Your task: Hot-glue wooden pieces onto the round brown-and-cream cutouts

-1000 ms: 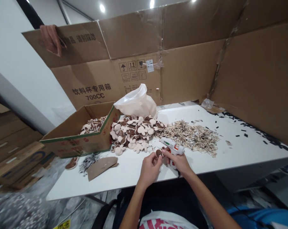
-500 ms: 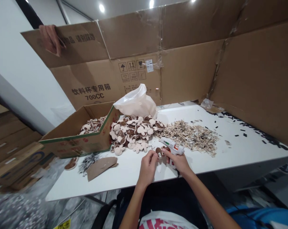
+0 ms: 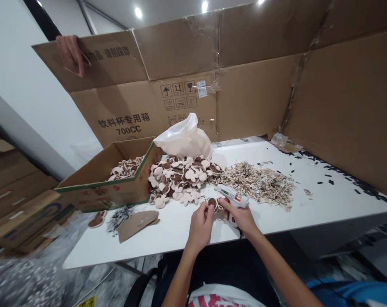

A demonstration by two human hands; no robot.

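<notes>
My left hand (image 3: 200, 226) pinches the edge of a small brown fabric patch (image 3: 212, 202) with cream trim, just above the table's front. My right hand (image 3: 242, 218) is wrapped round a white glue gun (image 3: 231, 196), its nozzle end pointing up and left. The thumb and fingertips of that hand also reach the patch's right side. Beyond my hands lies a heap of cream and brown animal-head fabric patches (image 3: 180, 177). To its right spreads a pile of thin cream cord pieces (image 3: 260, 183).
A cardboard box (image 3: 106, 194) holding more patches stands at left, by a white plastic bag (image 3: 185, 136). Near the left edge are a cardboard scrap (image 3: 137, 225), black bits (image 3: 119, 216) and a single patch (image 3: 97, 218). Tall cardboard (image 3: 254, 94) walls the table; another person's hand (image 3: 72, 55) grips its top.
The patch between my hands has turned: a small white label showed on it before, and now a plain brown face and cream trim show. The glue gun stays in my right hand.
</notes>
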